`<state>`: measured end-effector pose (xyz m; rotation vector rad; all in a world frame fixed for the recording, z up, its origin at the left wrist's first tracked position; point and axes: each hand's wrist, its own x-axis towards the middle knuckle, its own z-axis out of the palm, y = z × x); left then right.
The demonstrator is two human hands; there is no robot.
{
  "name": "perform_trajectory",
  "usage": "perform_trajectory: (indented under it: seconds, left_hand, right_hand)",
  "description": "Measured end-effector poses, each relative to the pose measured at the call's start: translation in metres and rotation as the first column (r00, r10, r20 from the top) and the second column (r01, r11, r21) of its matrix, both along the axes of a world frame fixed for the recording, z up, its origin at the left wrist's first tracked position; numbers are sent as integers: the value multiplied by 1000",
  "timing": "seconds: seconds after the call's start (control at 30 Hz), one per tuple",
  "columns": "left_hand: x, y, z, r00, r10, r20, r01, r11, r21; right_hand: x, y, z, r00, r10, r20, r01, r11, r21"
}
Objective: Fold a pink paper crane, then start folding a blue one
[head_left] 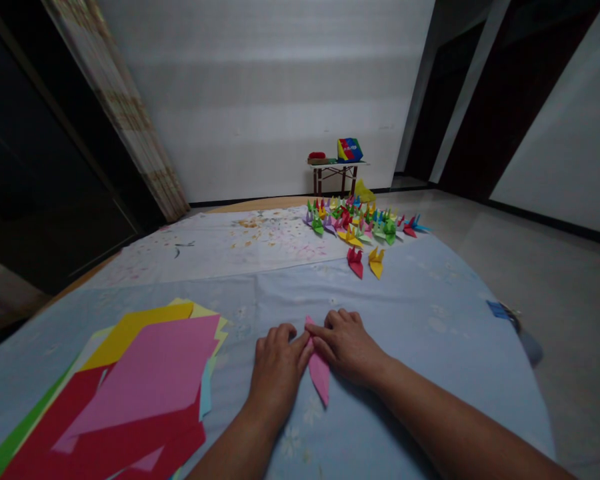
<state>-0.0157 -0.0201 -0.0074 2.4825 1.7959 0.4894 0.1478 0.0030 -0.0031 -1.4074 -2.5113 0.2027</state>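
A narrow piece of folded pink paper point(319, 375) lies on the light blue tablecloth point(380, 427), its pointed lower end toward me. My left hand point(279, 363) rests at its left side, with thumb and index finger pressing the paper's upper part. From the right, my right hand point(347, 345) presses the same spot, its index finger reaching over the fold near the top. The remaining fingers of both hands are curled on the cloth.
Loose coloured sheets point(150, 367) are piled at the left. Two folded cranes, one red point(355, 263) and one yellow point(377, 262), stand beyond my hands. Many more cranes point(350, 217) cluster at the far right. A small stand point(337, 165) holds a colourful box point(349, 150).
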Motion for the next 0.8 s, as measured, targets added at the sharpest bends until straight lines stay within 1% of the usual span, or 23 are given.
perform_trajectory:
  seconds: [0.17,0.43,0.63,0.7,0.8]
  left_hand:
    - [0,0,-1,1000,-1,-21,1,1000,23]
    - [2,-1,3,999,12,-37,-11,1000,17]
    - [1,0,0,999,2,-47,-1,1000,23]
    - [2,0,-1,999,-9,-50,11,1000,27]
    - [4,0,-1,998,-59,-38,60,998,28]
  right_hand:
    - [0,0,0,1000,-13,8,13,1000,9]
    - [-1,-1,-2,999,-34,3,34,999,24]
    - [-1,0,-3,998,-51,25,50,998,38]
    - [-2,0,-2,998,-56,32,54,997,48]
    - [-4,-1,-2,997,-63,50,60,996,64]
